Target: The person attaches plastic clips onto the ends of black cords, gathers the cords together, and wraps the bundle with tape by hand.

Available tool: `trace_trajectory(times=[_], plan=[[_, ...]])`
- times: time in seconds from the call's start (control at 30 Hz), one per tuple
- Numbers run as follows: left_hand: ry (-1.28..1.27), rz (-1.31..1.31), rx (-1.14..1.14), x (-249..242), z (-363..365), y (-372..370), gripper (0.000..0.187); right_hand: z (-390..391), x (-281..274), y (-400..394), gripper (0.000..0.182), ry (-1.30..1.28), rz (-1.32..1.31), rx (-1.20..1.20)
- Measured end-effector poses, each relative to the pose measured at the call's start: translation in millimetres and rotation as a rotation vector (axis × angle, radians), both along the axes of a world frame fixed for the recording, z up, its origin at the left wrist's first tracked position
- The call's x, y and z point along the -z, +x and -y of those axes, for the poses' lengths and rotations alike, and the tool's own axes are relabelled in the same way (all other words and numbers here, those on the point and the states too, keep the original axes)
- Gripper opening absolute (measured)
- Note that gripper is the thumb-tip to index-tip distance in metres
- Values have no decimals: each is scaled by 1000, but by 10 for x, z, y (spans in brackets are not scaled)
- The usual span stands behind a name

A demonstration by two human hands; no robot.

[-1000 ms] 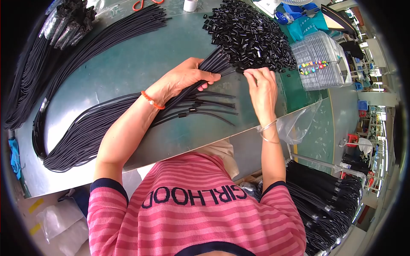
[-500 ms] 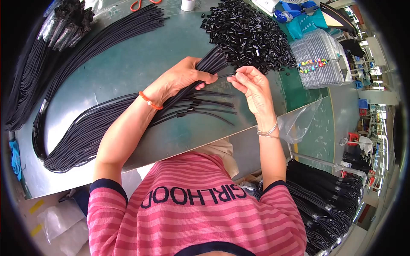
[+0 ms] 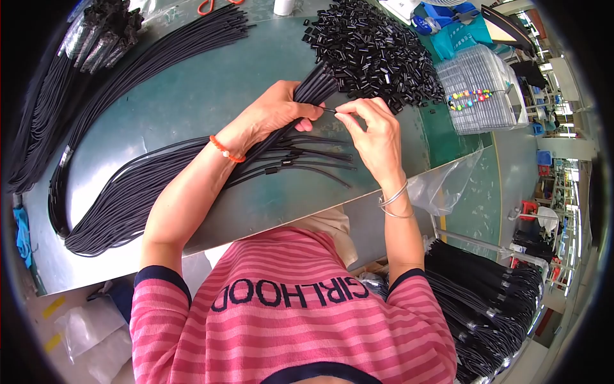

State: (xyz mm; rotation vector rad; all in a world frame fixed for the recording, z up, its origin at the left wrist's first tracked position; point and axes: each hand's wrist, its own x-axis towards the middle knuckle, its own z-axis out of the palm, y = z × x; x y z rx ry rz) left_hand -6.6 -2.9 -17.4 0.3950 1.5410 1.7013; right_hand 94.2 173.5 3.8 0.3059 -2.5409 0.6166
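Note:
My left hand [image 3: 286,107] is wrapped round a bundle of black cables [image 3: 318,85], whose cut ends point up and to the right. One thin black cable end sticks out from this bundle toward my right hand [image 3: 372,128]. Thumb and forefinger of my right hand pinch the tip of that cable. Below my left hand, more black cables [image 3: 137,192] lie on the table, some carrying small black sleeves [image 3: 274,170]. A heap of small black pieces [image 3: 377,57] lies just beyond my hands.
The green table [image 3: 173,96] also bears another long cable bundle [image 3: 173,48] and a plastic-wrapped bundle [image 3: 105,38] at the left. Clear plastic trays [image 3: 476,96] are stacked at the right. Black cables [image 3: 480,307] hang on a rack at the lower right.
My right hand has moved slightly left, closer to my left hand, and its fingers have turned toward the cable end. My left hand stays round the bundle.

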Motion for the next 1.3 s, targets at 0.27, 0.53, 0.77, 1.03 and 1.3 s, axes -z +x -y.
trace_trajectory(times=[0.27, 0.53, 0.77, 1.03, 1.3], plan=[[33, -105, -34, 111, 12, -67, 19, 117, -34, -18, 10, 180, 53, 43], [86, 157, -9, 55, 45, -69, 20, 410, 122, 92, 9, -50, 116, -218], [51, 160, 29, 24, 10, -74, 19, -270, 147, -112, 8, 5, 159, 288], [58, 77, 57, 27, -2, -43, 18, -353, 324, -121, 10, -307, 332, 117], [36, 86, 36, 2, -1, -43, 16, -367, 102, -102, 11, -689, 458, -128]])
